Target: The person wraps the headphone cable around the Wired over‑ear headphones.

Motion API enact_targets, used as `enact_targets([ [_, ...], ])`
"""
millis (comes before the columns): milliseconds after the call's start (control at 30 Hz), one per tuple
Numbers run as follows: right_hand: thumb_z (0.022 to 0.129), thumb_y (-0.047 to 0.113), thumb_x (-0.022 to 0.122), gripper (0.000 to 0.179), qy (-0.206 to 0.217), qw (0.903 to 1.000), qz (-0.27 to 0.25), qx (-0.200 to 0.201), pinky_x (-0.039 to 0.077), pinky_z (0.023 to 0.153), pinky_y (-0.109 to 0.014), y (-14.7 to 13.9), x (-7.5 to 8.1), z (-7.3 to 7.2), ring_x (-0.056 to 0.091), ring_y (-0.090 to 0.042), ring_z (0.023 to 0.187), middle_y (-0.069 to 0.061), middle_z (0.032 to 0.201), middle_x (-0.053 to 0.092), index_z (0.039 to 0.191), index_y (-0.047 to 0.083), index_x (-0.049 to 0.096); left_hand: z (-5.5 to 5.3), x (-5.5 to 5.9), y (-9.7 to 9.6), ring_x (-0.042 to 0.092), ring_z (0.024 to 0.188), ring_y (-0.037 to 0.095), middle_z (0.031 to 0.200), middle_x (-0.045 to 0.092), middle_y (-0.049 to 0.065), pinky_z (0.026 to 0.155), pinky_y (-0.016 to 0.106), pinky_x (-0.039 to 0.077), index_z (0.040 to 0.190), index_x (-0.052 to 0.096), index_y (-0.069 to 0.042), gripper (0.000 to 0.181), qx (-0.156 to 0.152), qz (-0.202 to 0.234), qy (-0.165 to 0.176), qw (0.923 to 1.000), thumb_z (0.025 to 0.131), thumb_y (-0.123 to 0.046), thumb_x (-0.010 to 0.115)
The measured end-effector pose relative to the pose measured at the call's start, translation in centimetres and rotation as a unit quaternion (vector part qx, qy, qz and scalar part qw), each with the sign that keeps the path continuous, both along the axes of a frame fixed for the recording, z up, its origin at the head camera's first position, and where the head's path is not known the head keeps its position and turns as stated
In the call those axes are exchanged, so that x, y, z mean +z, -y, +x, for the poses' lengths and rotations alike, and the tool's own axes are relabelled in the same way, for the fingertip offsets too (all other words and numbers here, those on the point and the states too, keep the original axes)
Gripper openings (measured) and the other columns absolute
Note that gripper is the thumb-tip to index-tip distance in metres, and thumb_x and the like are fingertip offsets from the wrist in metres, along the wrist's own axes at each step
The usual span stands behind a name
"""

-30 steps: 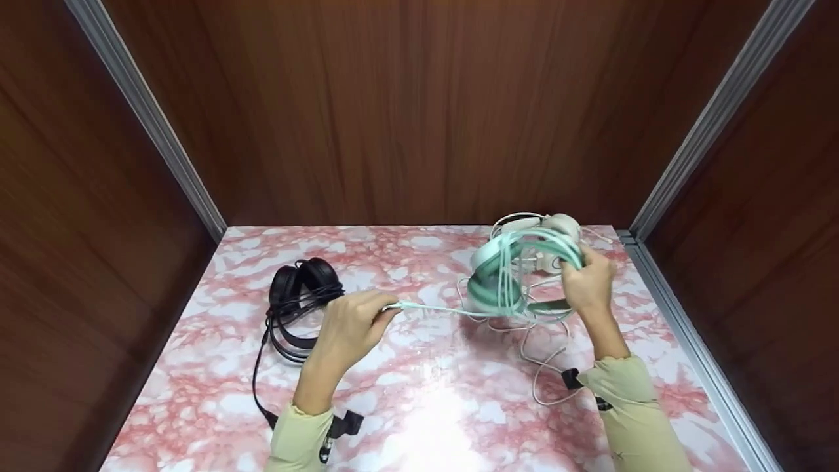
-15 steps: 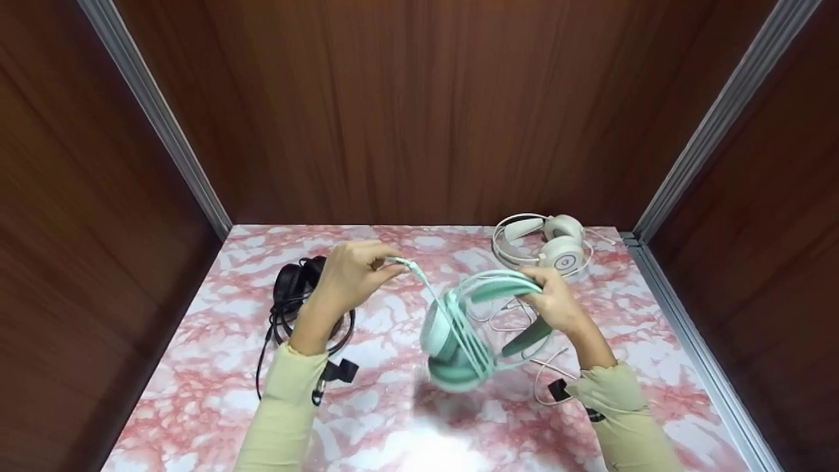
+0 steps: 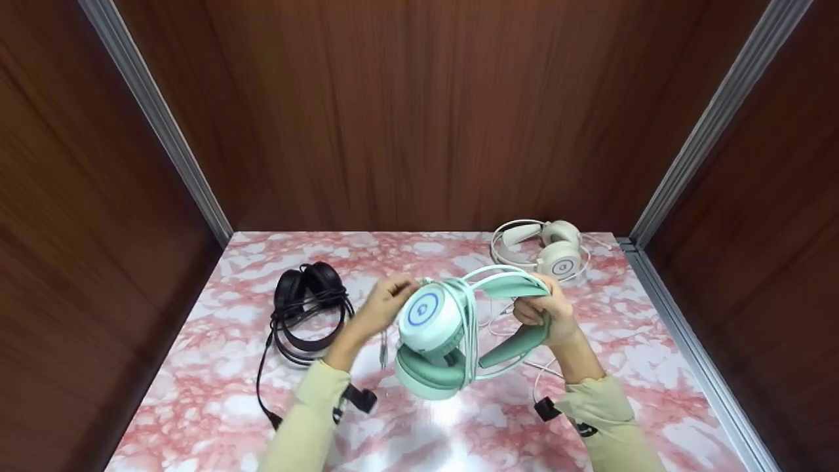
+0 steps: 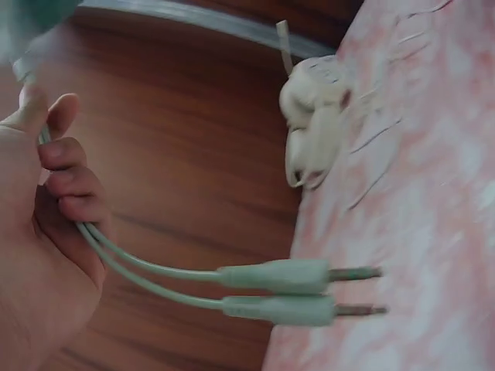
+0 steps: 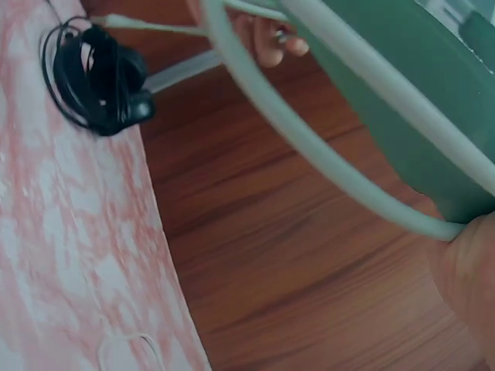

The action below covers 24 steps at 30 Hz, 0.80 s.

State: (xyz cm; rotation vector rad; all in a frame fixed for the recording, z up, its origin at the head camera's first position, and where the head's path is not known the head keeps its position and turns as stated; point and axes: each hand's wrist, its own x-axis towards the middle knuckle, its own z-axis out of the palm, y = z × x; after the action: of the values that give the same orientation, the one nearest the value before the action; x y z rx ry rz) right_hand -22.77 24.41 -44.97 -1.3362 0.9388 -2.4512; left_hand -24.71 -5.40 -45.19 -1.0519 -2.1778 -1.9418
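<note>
Headphones (image 3: 429, 321), round-cupped mint plastic, are gripped by right hand (image 3: 552, 313), thin green twin-plug cable (image 4: 274, 277) by left hand (image 3: 385, 303), probably for steadiness.

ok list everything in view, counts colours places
Padded over-ear headphones: 1, mint green, raised centre
Slim metal-tipped plugs: 2, pale green, hanging from left hand
Marbled tabletop: 1, red-and-white, foreground
Cable-wrapped headphones: 1, black, tabletop left
Round-cupped headphones: 1, cream, tabletop rear right
Thin cable: count unclear, white, tabletop right
Wood-grain panels: 3, dark brown, back and sides
Metal strips: 3, grey, rear corners, right edge
Sleeves: 2, pale yellow-green, lower frame
Wrist-worn devices: 2, black, beside sleeves
Left hand: 1, bare, holding mint cable
Right hand: 1, bare, gripping mint headband
</note>
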Motion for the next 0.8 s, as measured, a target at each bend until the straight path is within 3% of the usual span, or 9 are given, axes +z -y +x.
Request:
enact_targets([
  [133,0.093,-0.005,0.031,0.025,0.031,0.9974,-0.061,0.020,0.015,0.042,-0.021,0.0,-1.1,0.4,0.019,-0.009,0.043,-0.002,0.058,0.022,0.097,-0.006,0.055,0.8,-2.6,-1.0,0.059,0.092,0.012,0.099,0.066,0.007,0.085,0.030,0.048,0.109,0.060,0.017,0.021,-0.018,0.046,0.021,0.9986,0.097,0.007,0.047],
  [200,0.096,-0.002,0.033,0.022,0.049,0.9945,-0.091,0.018,0.017,0.044,-0.021,-0.2,-1.4,0.7,0.019,-0.009,0.044,-0.002,0.060,0.021,0.099,-0.005,0.055,1.1,-4.5,-1.3,0.058,0.094,0.010,0.098,0.065,0.001,0.087,0.029,0.047,0.113,0.059,0.017,0.023,-0.009,0.054,0.031,0.9980,0.096,0.007,0.047],
  [267,0.098,0.000,0.034,0.021,0.072,0.9902,-0.120,0.010,0.019,0.046,-0.022,-0.3,-1.5,0.9,0.019,-0.010,0.045,-0.001,0.061,0.019,0.100,-0.005,0.054,1.4,-6.2,-1.5,0.056,0.076,0.008,0.081,0.061,-0.004,0.071,0.026,0.048,0.101,0.058,0.018,0.019,-0.002,0.049,0.047,0.9977,0.097,0.005,0.045],
  [367,0.098,0.002,0.034,0.021,0.112,0.9833,-0.141,-0.027,0.020,0.046,-0.021,-0.3,-1.5,1.1,0.018,-0.010,0.045,-0.001,0.062,0.017,0.098,-0.007,0.053,2.1,-8.3,-1.6,0.039,0.053,0.006,0.062,0.043,-0.007,0.051,0.022,0.036,0.087,0.052,0.013,0.026,0.013,0.040,0.072,0.9965,0.103,-0.002,0.039],
  [433,0.098,0.002,0.034,0.021,0.139,0.9777,-0.143,-0.066,0.020,0.044,-0.021,-0.2,-1.6,1.2,0.016,-0.010,0.044,-0.001,0.061,0.016,0.096,-0.008,0.053,2.8,-8.8,-1.6,0.028,0.048,0.007,0.058,0.033,-0.005,0.046,0.022,0.027,0.083,0.049,0.007,0.032,0.023,0.030,0.083,0.9958,0.106,-0.008,0.034],
  [567,0.097,0.000,0.034,0.025,0.177,0.9624,-0.132,-0.159,0.019,0.041,-0.021,0.2,-2.0,1.6,0.012,-0.012,0.043,-0.002,0.059,0.013,0.091,-0.008,0.057,4.0,-9.1,-1.7,0.029,0.051,0.007,0.063,0.035,-0.004,0.048,0.023,0.029,0.092,0.057,0.001,0.033,0.082,-0.032,0.072,0.9935,0.107,-0.018,0.035],
  [700,0.097,0.001,0.035,0.027,0.209,0.9419,-0.127,-0.230,0.019,0.040,-0.020,0.8,-2.7,2.1,0.011,-0.012,0.044,-0.002,0.058,0.012,0.088,-0.004,0.059,5.0,-9.2,-2.0,0.032,0.053,0.006,0.065,0.038,-0.006,0.049,0.024,0.031,0.091,0.062,-0.004,0.030,0.142,-0.120,0.037,0.9819,0.106,-0.019,0.041],
  [800,0.097,0.001,0.034,0.028,0.236,0.9256,-0.126,-0.267,0.019,0.039,-0.020,1.4,-3.1,2.6,0.011,-0.012,0.043,-0.001,0.057,0.014,0.087,-0.003,0.059,5.9,-9.5,-2.4,0.034,0.053,0.006,0.066,0.040,-0.007,0.050,0.025,0.034,0.089,0.064,-0.006,0.026,0.166,-0.161,0.015,0.9729,0.104,-0.015,0.044],
])
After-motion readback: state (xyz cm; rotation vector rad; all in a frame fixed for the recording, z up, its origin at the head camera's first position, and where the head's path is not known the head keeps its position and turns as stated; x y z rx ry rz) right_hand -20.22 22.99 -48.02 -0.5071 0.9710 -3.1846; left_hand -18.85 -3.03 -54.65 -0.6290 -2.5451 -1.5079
